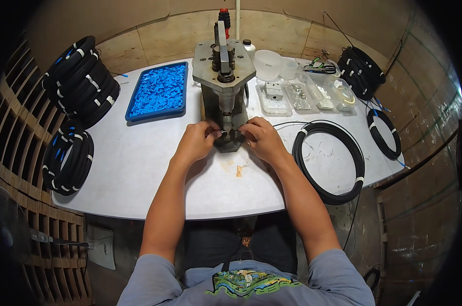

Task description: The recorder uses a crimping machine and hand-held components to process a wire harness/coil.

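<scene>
I stand at a white table (113, 176) that carries all the items below. Upright at its centre is a metal press (224, 92), its ram pointing down toward the base between my hands. At the far left is a tall stack of black cable coils (83, 84), bound with white ties. A large single coil (338, 197) lies flat to the right of my right forearm; a black cable (287, 123) runs from near my right hand toward it. Left of the press sits a blue tray (154, 119), filled with small blue pieces (158, 89).

My left hand (196, 140) is at the left of the press base, thumb and fingertips drawn nearly together. My right hand (264, 136) is opposite, fingers bent inward and thumb close to them. Both sets of fingertips are just beside the tool area under the ram. Whatever they may grip is too small and shaded; I cannot tell what either hand has hold of.

Clear containers (277, 110) with small metal parts (298, 97) stand right of the press. A small tan patch (239, 171) shows on the tabletop.
</scene>
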### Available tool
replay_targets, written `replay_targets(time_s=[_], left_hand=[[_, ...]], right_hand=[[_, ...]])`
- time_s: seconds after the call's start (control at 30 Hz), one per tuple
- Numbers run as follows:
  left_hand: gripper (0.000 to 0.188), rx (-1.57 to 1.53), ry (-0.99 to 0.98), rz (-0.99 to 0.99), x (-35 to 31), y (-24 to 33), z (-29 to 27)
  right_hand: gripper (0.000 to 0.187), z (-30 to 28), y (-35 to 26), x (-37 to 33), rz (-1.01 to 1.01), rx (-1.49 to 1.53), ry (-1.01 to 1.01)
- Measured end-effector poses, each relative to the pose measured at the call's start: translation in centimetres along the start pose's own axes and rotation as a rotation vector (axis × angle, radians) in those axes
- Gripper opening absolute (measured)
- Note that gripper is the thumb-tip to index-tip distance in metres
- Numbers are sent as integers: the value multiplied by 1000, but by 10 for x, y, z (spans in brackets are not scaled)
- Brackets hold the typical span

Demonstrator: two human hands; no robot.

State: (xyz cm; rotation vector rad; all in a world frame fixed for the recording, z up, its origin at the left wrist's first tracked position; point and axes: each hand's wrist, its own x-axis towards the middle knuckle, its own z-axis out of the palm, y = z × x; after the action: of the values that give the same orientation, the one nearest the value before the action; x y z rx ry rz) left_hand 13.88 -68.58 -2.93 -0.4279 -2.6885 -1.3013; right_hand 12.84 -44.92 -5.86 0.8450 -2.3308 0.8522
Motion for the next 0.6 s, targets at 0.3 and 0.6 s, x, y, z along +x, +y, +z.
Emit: replay_targets(time_s=[0.3, 0.6], left_hand=[[16, -14, 13, 54, -1, 1, 0], [15, -4, 8, 39, 0, -4, 1]], right_hand=[[21, 0, -1, -1, 8, 3, 7], [12, -1, -6, 0, 82, 62, 14]])
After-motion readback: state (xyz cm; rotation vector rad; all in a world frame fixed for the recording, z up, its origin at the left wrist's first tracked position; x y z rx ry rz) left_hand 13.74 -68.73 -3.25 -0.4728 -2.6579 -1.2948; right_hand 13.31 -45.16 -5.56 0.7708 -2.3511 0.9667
